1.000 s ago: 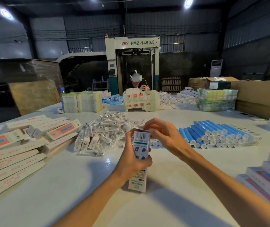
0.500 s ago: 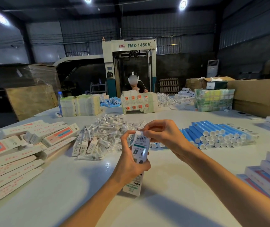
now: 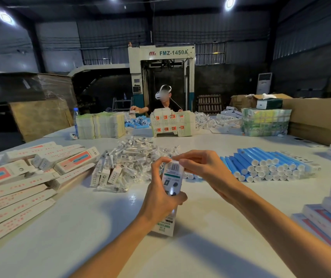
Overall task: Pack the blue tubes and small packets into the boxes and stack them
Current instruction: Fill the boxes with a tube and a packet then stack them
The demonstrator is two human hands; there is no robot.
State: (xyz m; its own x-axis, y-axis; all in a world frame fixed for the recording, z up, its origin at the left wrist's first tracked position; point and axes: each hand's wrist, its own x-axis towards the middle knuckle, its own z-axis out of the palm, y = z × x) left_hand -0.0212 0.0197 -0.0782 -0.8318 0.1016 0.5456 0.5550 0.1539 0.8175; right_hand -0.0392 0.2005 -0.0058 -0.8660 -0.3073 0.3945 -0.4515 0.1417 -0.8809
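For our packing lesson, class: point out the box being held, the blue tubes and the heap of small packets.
held box point(image 3: 172, 178): head view, on its printed face below the barcode.
blue tubes point(image 3: 261, 158): head view, on a blue tube body mid-pile.
small packets point(image 3: 132, 155): head view, centre of the heap.

One held box point(image 3: 172, 177); blue tubes point(image 3: 261, 165) perhaps thirty; packets point(image 3: 132, 155) uncountable.

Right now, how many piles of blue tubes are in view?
2: a big pile on the near right of the table, a smaller pile at its far edge before the other person. More may hide behind the card stacks.
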